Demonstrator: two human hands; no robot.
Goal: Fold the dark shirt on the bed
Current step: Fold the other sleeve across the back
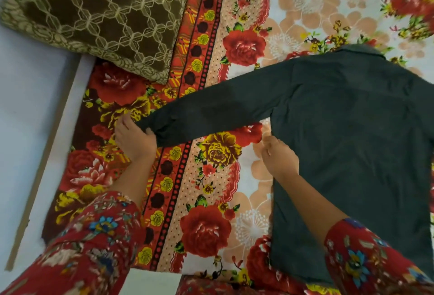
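The dark shirt [347, 144] lies flat on the floral bedsheet, collar at the far side and its back facing up. One long sleeve stretches out to the left. My left hand [135, 138] grips the cuff end of that sleeve, thumb over the fabric. My right hand [279, 157] sits at the shirt's left side edge just below the armpit, fingers curled and pinching the fabric edge there. The shirt's right side runs out of view.
A brown patterned pillow [98, 17] lies at the upper left of the bed. The bed's left edge and a pale floor [25, 111] run down the left side. The floral bedsheet [211, 189] lies bare between my arms.
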